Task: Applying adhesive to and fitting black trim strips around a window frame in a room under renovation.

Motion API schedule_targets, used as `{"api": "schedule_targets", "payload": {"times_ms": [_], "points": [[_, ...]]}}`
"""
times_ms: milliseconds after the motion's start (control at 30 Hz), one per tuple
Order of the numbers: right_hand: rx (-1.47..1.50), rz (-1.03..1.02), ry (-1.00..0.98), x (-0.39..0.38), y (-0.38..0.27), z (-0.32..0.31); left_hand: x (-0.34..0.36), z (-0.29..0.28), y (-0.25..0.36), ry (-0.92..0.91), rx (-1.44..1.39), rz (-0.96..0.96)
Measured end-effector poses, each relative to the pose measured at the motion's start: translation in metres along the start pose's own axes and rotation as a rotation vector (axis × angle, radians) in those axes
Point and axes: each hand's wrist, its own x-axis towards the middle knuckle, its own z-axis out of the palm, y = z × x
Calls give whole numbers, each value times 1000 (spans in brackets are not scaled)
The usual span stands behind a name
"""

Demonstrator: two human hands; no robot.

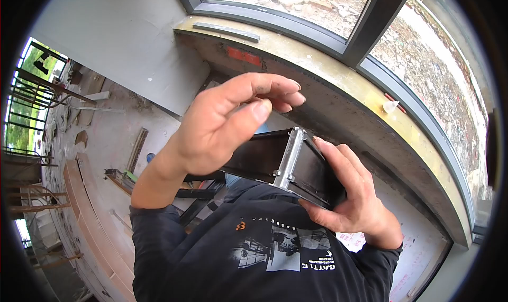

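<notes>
Gripping a dark rectangular metal section (312, 170) at chest height, well above the floor (106, 138) and just inside the window sill (338, 90), the person appears to be checking or adjusting the silver metal bracket (288, 162) that crosses it. The right hand (349, 193) cups the section's near end from below, fingers wrapped round its edge, firmly grasping it. The left hand (227, 119) arches over the top, thumb and fingertips pinched together above the bracket, though I cannot tell whether they hold anything small. Judging by this, the next move calls for a steady supporting grip and fine fingertip work. The section looks black, flat-sided and hollow, the bracket bright and slotted.
</notes>
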Motion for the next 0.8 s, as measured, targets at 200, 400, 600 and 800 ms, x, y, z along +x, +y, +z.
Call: {"api": "schedule_targets", "payload": {"times_ms": [200, 400, 600, 800], "points": [[-16, 32, 11, 1, 4, 9, -21, 2, -7, -109, 376, 176], [-52, 6, 62, 1, 10, 21, -22, 8, -10, -100, 519, 158], [-53, 5, 121, 0, 13, 36, -23, 15, -24, -11, 570, 196], [60, 25, 110, -1, 22, 29, -19, 8, -39, 4, 579, 377]]}}
